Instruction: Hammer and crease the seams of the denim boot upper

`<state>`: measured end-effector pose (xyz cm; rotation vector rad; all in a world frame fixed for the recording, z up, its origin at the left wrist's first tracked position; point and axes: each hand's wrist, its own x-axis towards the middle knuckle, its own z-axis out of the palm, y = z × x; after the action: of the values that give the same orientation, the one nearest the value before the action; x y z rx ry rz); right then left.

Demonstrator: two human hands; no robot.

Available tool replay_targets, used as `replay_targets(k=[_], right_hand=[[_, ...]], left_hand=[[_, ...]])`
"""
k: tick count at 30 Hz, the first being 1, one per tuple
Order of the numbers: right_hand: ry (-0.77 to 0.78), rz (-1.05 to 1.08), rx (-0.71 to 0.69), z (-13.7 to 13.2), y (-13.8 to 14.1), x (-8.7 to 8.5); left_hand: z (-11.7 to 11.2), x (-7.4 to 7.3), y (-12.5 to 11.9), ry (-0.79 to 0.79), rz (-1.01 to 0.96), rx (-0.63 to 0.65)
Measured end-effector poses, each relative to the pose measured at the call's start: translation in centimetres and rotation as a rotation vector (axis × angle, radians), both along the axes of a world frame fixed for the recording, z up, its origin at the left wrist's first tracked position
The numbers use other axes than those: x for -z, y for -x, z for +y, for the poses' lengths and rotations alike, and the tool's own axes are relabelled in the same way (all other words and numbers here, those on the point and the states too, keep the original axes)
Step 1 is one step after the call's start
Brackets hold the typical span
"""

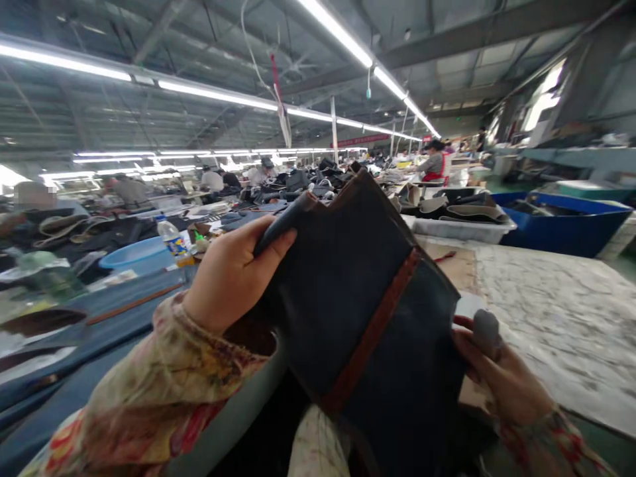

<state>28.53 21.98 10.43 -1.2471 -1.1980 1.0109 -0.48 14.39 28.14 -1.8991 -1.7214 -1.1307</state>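
I hold up a dark navy boot-upper piece (348, 291) with a brown strap running across it diagonally. My left hand (233, 275) is closed round its upper left edge, thumb pressed on top. My right hand (497, 374) grips the piece's lower right edge, and a grey finger cover shows on one finger. Both forearms wear floral sleeves. The piece hides whatever lies on the table directly below it.
A grey mottled table top (556, 318) spreads to the right. A blue bin (561, 225) and a white tray (462, 228) of cut pieces stand behind it. At left are a light blue basin (134, 255), a water bottle (171, 240) and seated workers.
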Motion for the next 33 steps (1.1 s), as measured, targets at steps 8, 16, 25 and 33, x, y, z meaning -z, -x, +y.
replay_targets(k=[8,16,25,33], right_hand=[[0.058,0.081,0.008,-1.3,-0.6,3.7],[-0.24,-0.229,0.103,-0.2,-0.1,4.4],[-0.207,-0.382,-0.129,0.7,0.5,6.1],[-0.052,-0.326,-0.245,-0.3,1.3,6.1]], left_hand=[[0.7,1.5,-1.0,0.077,-0.036,0.13],[-0.1,1.7,-0.8,0.103,-0.062,0.138],[-1.3,2.1,-1.1,0.051,-0.089,0.197],[-0.5,3.7,1.0,0.134,-0.174,0.139]])
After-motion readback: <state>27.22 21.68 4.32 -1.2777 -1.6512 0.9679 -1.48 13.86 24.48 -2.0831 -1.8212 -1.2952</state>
